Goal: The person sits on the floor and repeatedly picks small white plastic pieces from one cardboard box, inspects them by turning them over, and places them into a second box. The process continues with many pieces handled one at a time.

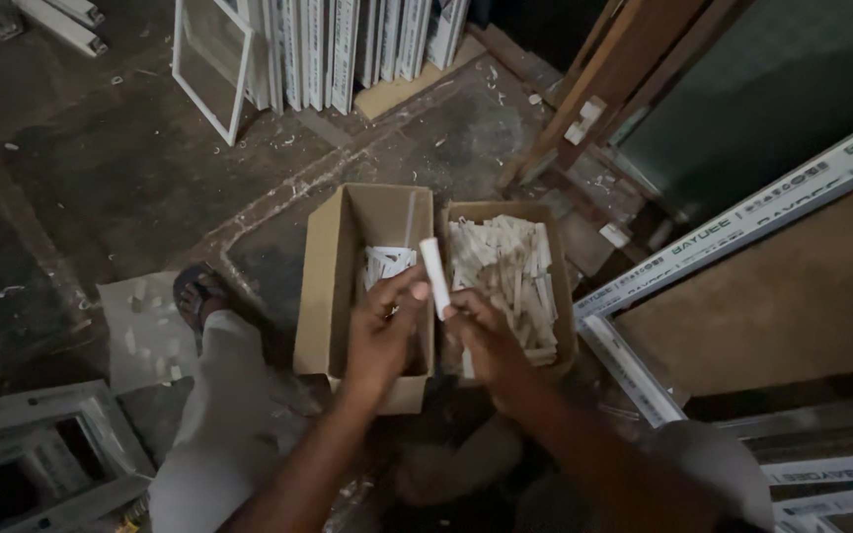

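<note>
- Far left: gray slab (pixel 145 331) on dusty floor, sandaled foot (pixel 197 293) on its edge.
- Left box (pixel 333 286): plain brown cardboard, open top, few white bits inside.
- Left hand (pixel 382 331): fingers curled shut, pinching the white stick (pixel 435 276) w/ the thumb.
- The stick is smooth, short, maybe plastic; hard to tell in the dark. It stands up between both hands, over the boxes.
- Right hand (pixel 486 336): fingers closed on the stick's low end.
- Step, I think: sorting sticks. Next calls for a gentle drop into a box.
- Right box (pixel 555 286): full of pale flat strips.
- White frame (pixel 742 227), far right.

A short white plastic strip (pixel 435 277) stands nearly upright, pinched between both hands.
</note>
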A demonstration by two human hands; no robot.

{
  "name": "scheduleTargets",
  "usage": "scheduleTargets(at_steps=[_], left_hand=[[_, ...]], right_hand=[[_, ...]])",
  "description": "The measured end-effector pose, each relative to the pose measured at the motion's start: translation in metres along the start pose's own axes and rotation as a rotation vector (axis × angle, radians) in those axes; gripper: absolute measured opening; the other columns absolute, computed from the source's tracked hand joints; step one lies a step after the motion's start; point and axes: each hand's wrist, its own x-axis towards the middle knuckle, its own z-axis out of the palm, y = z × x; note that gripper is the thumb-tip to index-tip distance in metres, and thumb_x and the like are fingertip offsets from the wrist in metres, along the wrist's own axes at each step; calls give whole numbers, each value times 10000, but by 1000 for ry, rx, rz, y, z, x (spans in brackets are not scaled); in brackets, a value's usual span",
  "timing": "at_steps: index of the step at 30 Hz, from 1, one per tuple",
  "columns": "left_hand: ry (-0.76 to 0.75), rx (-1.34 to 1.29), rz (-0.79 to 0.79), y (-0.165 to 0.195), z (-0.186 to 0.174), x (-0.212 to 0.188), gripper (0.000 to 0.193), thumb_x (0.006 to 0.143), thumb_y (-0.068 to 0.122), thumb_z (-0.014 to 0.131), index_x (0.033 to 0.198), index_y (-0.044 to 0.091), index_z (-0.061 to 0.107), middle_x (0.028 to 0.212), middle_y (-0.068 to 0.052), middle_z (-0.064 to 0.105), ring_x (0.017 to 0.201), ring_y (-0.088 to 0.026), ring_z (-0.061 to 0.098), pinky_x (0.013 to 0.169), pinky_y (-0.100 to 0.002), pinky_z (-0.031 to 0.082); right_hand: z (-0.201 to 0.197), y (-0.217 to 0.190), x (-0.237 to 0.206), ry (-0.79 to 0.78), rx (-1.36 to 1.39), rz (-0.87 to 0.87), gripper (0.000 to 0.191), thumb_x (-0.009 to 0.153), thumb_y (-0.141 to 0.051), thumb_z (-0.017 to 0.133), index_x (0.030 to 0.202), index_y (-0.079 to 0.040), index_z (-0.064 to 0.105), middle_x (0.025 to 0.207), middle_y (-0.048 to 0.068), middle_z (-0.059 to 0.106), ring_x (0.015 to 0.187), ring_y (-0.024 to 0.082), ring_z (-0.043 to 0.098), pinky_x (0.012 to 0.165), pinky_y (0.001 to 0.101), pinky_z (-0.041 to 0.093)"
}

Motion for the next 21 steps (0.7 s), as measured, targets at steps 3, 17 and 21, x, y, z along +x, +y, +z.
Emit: scheduleTargets(at_steps=[3, 17, 21], left_hand=[[-35, -296, -410, -8, -3, 3, 341, 1021, 262, 627, 1261, 43, 730, 1029, -21, 757, 902, -114, 674, 852, -304, 539], [76, -313, -415, -5, -21, 3, 261, 930, 108, 742, 1171, 17, 701, 1027, -50, 744, 888, -139, 692, 794, -312, 595], [79, -310, -437, -7, -18, 1, 327, 913, 73, 743, 1229, 15, 679, 1093, -57, 730, 920, -126, 683, 776, -310, 586]], right_hand=[[7, 0, -5, -23, 56, 149, 202, 1014, -267, 571, 1080, -85, 632, 695, -13, 513, 630, 108, 494, 601, 287, 432], [-18, -41, 9, 206, 219, 209, 492, 731, 46, 604, 1206, -55, 522, 920, 115, 676, 810, 247, 644, 709, 376, 570], [-21, -49, 1, 119, 311, 122, 459, 832, 26, 645, 1277, -8, 538, 1095, 42, 672, 1073, 220, 699, 893, 342, 609]])
